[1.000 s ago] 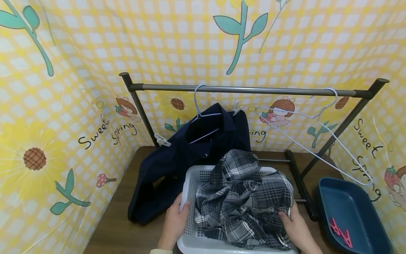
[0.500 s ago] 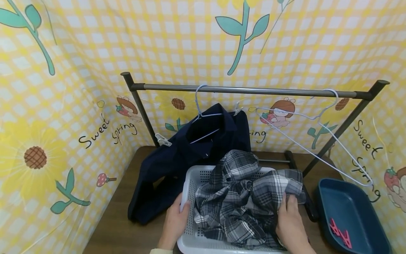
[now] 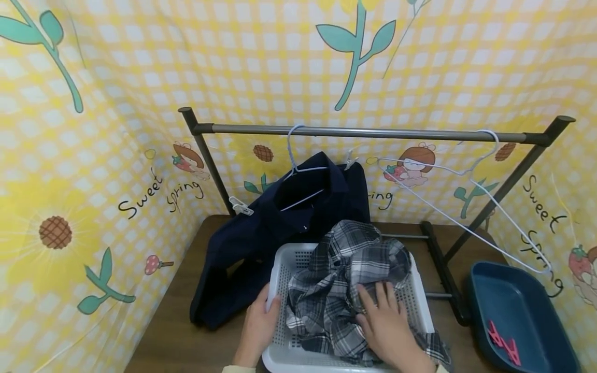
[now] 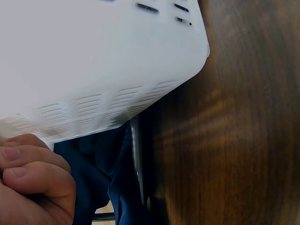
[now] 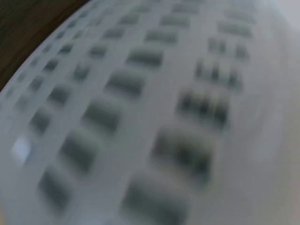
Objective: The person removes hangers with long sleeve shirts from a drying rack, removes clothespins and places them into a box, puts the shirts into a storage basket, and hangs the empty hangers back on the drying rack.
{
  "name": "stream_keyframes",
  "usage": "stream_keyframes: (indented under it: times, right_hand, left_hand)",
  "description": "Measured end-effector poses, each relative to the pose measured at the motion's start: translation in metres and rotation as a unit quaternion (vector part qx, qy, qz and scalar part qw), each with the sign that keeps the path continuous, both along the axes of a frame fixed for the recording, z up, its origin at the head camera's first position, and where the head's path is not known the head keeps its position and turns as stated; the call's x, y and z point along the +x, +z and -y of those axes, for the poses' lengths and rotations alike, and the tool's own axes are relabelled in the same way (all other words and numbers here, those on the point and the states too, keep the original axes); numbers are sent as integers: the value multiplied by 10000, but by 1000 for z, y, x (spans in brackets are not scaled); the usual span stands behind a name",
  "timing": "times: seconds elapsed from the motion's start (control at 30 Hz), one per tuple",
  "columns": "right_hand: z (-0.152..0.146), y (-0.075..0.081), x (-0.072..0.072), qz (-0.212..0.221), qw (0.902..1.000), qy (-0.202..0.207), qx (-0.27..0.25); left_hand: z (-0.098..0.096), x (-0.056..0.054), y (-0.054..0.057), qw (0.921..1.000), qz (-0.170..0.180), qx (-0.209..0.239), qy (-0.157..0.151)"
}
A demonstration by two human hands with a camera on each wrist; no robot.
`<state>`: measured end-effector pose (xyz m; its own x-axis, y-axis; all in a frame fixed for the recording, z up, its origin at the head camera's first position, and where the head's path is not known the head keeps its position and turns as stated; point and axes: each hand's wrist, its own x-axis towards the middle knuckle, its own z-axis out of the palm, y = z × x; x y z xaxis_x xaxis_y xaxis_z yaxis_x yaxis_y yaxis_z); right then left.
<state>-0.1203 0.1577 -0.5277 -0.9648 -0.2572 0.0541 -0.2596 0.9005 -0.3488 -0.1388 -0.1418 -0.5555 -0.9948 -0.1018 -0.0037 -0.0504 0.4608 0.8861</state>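
A white perforated laundry basket (image 3: 425,305) stands on the table in front of me, heaped with a crumpled grey plaid shirt (image 3: 322,292). My left hand (image 3: 258,321) grips the basket's left rim; its curled fingers (image 4: 42,173) show at the edge of the left wrist view. My right hand (image 3: 389,326) lies on the plaid cloth with fingers stretched out, pressing it inside the basket. One piece of the shirt hangs over the front right rim. In the right wrist view only the blurred basket wall (image 5: 126,84) is seen, the hand itself hidden.
Behind the basket, a navy garment (image 3: 247,235) hangs on a hanger from the rack's rail (image 3: 373,133), held by white clips (image 3: 241,206). An unloaded wire hanger (image 3: 434,207) hangs at right. A blue tub (image 3: 517,290) holds pink clips (image 3: 503,344).
My right hand has moved from the basket's right side inward, folding the overhanging plaid cloth toward the middle. The basket's right rim has come into view. My left hand stays put.
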Motion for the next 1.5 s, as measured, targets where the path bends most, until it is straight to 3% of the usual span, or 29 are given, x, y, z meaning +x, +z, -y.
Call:
stream_keyframes:
  times: [0.13, 0.3, 0.47, 0.7, 0.87, 1.23, 1.5]
  right_hand:
    - [16, -5, -4, 695, 9970, 308, -108]
    - [25, -11, -9, 1160, 9916, 562, -123]
    - [30, -13, -15, 1561, 9858, 598, -135]
    - [38, -22, -19, 1525, 9854, 724, 236]
    - [37, -24, -19, 1550, 9854, 675, 222]
    - [18, -7, -7, 1621, 9855, 506, -25]
    - [0, -6, 2, 1739, 9834, 415, -301]
  left_hand:
    - [-3, -1, 1, 10000, -1, 0, 2]
    - [-3, 1, 1, 9999, 119, -13, 33]
    - [0, 0, 3, 10000, -84, -5, 38]
    - [3, -1, 5, 9999, 73, -53, 133]
    - [3, 0, 2, 9997, 143, -102, 167]
    - [-3, 3, 1, 9993, 361, -120, 55]
    - [-11, 4, 2, 9989, -166, -422, 72]
